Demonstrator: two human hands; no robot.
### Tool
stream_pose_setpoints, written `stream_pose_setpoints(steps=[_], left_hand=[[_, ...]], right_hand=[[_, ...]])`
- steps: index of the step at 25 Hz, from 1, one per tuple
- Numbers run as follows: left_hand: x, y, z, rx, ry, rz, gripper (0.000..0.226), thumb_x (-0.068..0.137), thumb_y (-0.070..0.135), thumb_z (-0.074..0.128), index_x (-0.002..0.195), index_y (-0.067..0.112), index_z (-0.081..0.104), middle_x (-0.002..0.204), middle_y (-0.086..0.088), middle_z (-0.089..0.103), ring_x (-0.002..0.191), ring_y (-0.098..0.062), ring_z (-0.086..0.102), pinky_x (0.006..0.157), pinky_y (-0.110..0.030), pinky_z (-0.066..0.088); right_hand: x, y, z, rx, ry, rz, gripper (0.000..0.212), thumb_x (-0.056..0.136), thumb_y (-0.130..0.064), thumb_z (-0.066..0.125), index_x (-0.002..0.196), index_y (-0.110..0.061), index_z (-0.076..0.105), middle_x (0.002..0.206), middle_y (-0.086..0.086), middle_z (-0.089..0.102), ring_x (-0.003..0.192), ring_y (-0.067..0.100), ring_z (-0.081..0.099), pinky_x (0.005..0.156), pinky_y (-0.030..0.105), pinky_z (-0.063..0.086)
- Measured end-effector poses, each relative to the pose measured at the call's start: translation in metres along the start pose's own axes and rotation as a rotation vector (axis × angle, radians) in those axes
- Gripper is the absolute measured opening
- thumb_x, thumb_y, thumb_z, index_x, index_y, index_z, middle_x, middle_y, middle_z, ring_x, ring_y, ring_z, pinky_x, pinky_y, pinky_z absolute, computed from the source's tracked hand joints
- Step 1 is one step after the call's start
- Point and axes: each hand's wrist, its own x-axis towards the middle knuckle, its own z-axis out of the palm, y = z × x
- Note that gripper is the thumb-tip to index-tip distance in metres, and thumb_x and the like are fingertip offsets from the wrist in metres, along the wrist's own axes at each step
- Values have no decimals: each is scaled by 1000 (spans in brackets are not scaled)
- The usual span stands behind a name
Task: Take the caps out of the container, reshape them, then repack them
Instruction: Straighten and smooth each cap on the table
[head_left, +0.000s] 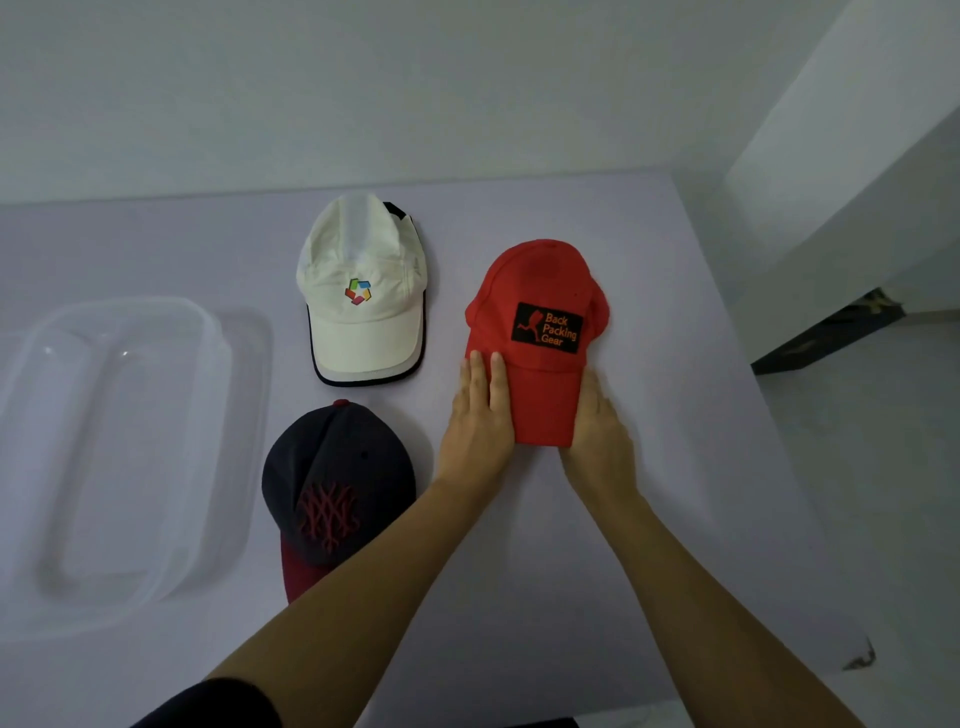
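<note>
A red cap (537, 280) with a black "Back Packing Gear" patch lies on the table at centre right. My left hand (480, 415) presses the left side of its brim and my right hand (597, 426) presses the right side, curving the brim between them. A white cap (363, 291) with a coloured logo lies behind and to the left. Nearest me sits a dark navy cap (335, 478) with a maroon brim, partly hidden by my left forearm. The clear plastic container (124, 447) stands at the left with nothing visible in it.
The pale table (675, 467) ends at the right, with its near right corner by my right forearm. A white wall runs behind it. Beyond the right edge are a white floor and a dark object (831, 332).
</note>
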Motion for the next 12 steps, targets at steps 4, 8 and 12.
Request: stream_pose_setpoints(steps=[4,8,12], left_hand=[[-11,-3,-8,-232,10,-51,68,97,11,41,149,7,-2,159,-14,6,146,-29,15,113,-40,25],[-27,11,-17,-467,9,-97,71,89,28,41,150,15,5,143,-14,44,123,-30,51,100,-29,40],[-30,1,-40,-427,8,-33,76,87,19,50,151,16,8,145,-12,41,126,-25,48,104,-36,41]], right_hand=[[-20,-24,-5,210,-9,26,46,90,-14,51,136,-13,43,115,11,65,97,31,63,83,42,52],[-27,-52,-16,374,-11,63,37,90,-18,55,128,-15,52,100,7,69,86,27,65,78,40,53],[-27,-58,-30,340,-42,-46,47,90,-20,56,136,-17,43,116,6,65,99,23,63,87,39,52]])
